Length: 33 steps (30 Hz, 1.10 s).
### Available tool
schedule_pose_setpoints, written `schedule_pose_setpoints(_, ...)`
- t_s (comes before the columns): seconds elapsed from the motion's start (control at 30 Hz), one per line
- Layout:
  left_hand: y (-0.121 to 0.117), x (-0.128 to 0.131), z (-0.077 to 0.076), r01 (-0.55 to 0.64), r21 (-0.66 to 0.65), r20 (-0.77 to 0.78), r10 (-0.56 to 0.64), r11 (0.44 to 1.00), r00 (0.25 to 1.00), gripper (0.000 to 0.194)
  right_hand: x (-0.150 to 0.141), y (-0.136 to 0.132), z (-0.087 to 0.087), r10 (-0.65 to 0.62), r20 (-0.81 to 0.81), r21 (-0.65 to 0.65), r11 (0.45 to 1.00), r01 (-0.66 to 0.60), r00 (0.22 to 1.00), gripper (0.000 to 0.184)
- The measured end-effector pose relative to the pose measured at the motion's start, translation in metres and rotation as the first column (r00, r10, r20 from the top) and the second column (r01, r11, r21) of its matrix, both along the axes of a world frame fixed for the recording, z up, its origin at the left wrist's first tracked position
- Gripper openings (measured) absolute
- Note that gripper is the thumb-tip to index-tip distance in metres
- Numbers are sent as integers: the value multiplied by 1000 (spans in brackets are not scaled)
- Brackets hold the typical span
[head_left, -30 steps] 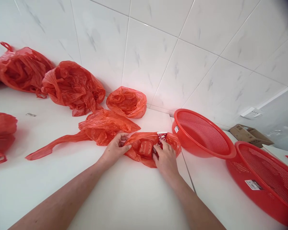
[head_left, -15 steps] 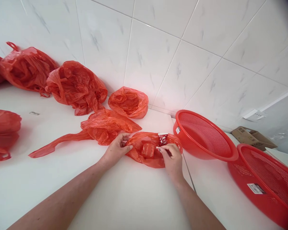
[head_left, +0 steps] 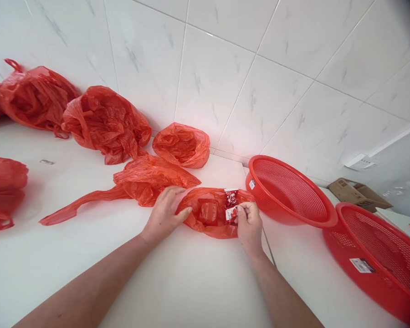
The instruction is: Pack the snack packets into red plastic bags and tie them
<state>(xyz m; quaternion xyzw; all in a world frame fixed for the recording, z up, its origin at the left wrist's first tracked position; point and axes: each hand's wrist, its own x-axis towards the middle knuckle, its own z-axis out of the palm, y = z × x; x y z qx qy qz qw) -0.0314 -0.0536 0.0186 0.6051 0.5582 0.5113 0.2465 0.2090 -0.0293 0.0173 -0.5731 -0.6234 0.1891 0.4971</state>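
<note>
A red plastic bag (head_left: 191, 218) lies spread open before me. Inside it are a square red packet (head_left: 208, 211) on the left and a small dark red packet with white print (head_left: 231, 197) near the back right. Between the thumb and fingers of my right hand (head_left: 250, 228) is the edge of a small red-and-white packet (head_left: 230, 215), low inside the bag's right part. My left hand (head_left: 166, 212) is at the bag's left rim, thumb and fingers apart; its thumb tip overlaps the rim, and I cannot tell whether it touches.
A crumpled red bag (head_left: 150, 177) with a long trailing handle lies behind my left hand. A rolled-down red bag (head_left: 182, 143) and bulkier red bags (head_left: 105, 120) line the tiled wall. Red perforated baskets (head_left: 294, 191) stand to the right, with a cardboard box (head_left: 357, 193) beyond.
My left fingers have come apart and off the bag's rim. My right hand has shifted slightly right, and more of the red-and-white packet's face shows.
</note>
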Motion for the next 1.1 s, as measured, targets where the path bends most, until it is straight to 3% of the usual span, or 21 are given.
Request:
schedule_pose_setpoints(0.07,-4,9,5,-15,172,-171,45,985,984,36,-5,-2,1,36,49,28,999,-38,998,17)
schedule_pose_setpoints(0.13,-5,22,11,98,232,-277,-31,968,960,28,-10,-4,2,84,97,47,995,-89,992,15)
schedule_pose_setpoints(0.23,-1,44,18,297,176,-375,-215,938,902,20,-14,-9,2,149,137,23,988,-153,979,13)
schedule_pose_setpoints(0.3,4,57,20,352,86,-406,-290,932,867,15,-15,-12,0,187,131,-16,982,-187,973,13)
schedule_pose_setpoints(0.37,8,66,19,358,-11,-384,-334,934,861,18,-15,-14,-2,219,110,-36,976,-217,969,13)
schedule_pose_setpoints(0.47,8,73,16,344,-115,-220,-362,932,906,22,-13,-15,-5,255,60,-16,967,-254,965,14)
schedule_pose_setpoints(0.57,5,71,12,325,-186,-30,-336,927,941,20,-9,-15,-5,291,43,-12,957,-291,956,16)
schedule_pose_setpoints(0.67,3,65,10,286,-232,49,-282,930,958,22,-7,-16,-3,350,93,-38,937,-348,932,20)
schedule_pose_setpoints(0.9,2,58,7,292,-224,46,-289,930,956,23,-10,-23,0,475,130,-70,880,-469,871,28)
schedule_pose_setpoints(1.1,-3,61,8,331,-201,-90,-354,922,931,27,-14,-24,-1,447,72,-97,893,-439,892,23)
